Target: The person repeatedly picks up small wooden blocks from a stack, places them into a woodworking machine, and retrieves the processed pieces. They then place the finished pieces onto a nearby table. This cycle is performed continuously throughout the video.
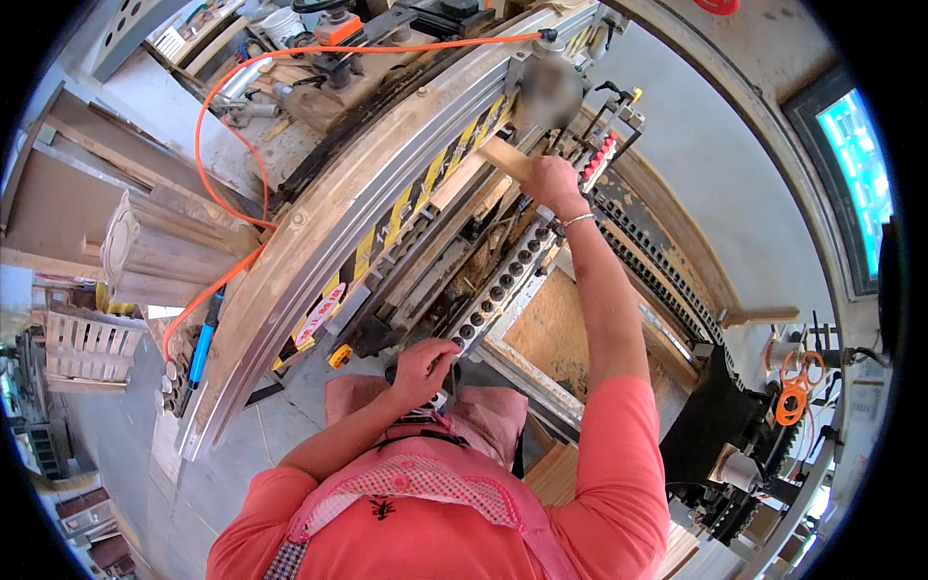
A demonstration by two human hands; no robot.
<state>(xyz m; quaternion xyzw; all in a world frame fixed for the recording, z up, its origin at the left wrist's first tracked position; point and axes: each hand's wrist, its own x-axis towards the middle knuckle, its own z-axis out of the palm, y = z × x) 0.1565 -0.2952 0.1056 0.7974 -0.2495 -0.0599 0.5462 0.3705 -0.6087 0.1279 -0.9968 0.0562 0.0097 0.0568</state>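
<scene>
Ahead of me, over the woodworking machine's bed, my right hand point(554, 184) is closed round the near end of a flat light wooden piece point(507, 159). Its far end reaches to the yellow-and-black striped edge of the machine. Another pale wooden strip point(458, 184) lies just left of it, along that edge. Close to my waist, my left hand point(423, 370) has its fingers curled in at the lower end of a metal rail with round black holes point(500, 292). Whatever those fingers hold, if anything, is hidden.
A long grey metal beam point(319, 232) curves along the left, with an orange hose point(200, 145) looping over it. Wood chips lie in the machine bed. At right are a lit screen point(858, 174), orange scissors point(795, 391) and a toothed black chain track point(667, 261).
</scene>
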